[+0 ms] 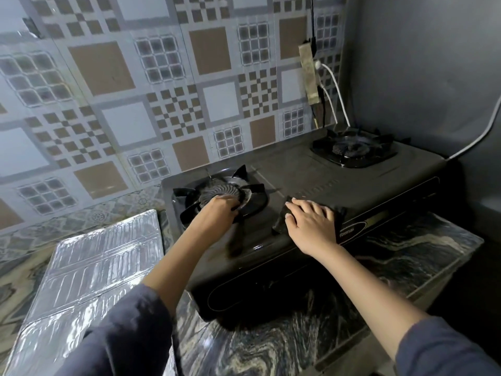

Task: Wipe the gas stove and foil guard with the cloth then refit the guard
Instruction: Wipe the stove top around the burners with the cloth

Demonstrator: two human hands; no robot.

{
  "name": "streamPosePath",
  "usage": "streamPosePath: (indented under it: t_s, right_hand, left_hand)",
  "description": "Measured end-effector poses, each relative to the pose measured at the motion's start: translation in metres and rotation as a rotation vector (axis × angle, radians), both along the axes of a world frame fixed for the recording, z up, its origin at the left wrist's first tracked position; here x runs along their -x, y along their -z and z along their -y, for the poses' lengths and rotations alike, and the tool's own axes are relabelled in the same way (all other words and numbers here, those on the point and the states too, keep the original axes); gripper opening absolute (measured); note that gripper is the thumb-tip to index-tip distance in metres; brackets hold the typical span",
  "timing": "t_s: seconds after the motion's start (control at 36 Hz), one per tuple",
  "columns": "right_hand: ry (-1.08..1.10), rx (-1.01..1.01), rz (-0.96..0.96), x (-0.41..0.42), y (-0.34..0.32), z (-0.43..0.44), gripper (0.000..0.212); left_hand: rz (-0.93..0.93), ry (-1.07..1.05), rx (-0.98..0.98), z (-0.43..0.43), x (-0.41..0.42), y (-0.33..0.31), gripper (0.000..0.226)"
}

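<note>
Currently: Stove Wipe, R Hand on Cloth, L Hand at Burner

1. Stove. Black two-burner gas stove (311,172) sits on a marbled countertop (393,253), its back edge along the tiled wall (162,90). L burner (219,189) sits in its black pan support (187,194) at the stove's left end. R burner (349,149) is at the far end, by the corner.

2. Cloth. Dark cloth (281,222) lies flat on the stove top between the two burners, near the front edge and above the front panel.

3. R hand. Right hand (311,226) lies palm-down on the cloth, fingers straight and spread, pressing it to the stove top. No curl round the cloth; dark fabric shows past the fingertips and behind the knuckles.

4. L hand. Left hand (217,210) is on the near rim of the L burner, fingers bent down over it. Fingertips are hidden, so cannot tell if it clamps the burner or only rests there.

5. Foil guard. Foil guard (103,261) is off the stove. It lies flat on the counter just left of the stove, panels folded out, partly under the left sleeve (122,335).

6. Misc. Power strip (309,74) hangs on the wall behind the R burner, w/ a white cable (336,90) plugged in.
</note>
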State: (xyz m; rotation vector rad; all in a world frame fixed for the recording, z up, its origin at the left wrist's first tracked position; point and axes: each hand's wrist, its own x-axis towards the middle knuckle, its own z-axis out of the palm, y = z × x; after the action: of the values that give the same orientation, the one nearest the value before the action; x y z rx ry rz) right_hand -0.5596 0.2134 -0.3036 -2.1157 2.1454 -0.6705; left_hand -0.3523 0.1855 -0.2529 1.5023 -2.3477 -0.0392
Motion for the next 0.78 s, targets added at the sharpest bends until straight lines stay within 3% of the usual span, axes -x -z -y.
streamPosePath:
  t_s: [0.19,0.31,0.53,0.78]
  right_hand:
    - [0.007,-0.022,-0.018,-0.028,-0.005,-0.004,0.041]
    - [0.022,-0.032,-0.021,-0.039,-0.004,-0.008,0.041]
    - [0.033,-0.048,-0.023,-0.067,-0.005,-0.018,0.042]
    - [0.083,-0.094,-0.012,-0.095,-0.007,-0.030,0.044]
  left_hand:
    - [-0.195,0.003,-0.040,-0.004,-0.024,0.012,0.042]
    - [-0.164,0.021,-0.088,-0.005,-0.039,0.019,0.051]
    - [-0.141,0.044,-0.081,-0.009,-0.060,0.026,0.036]
    - [-0.130,0.117,-0.053,-0.012,-0.077,0.031,0.035]
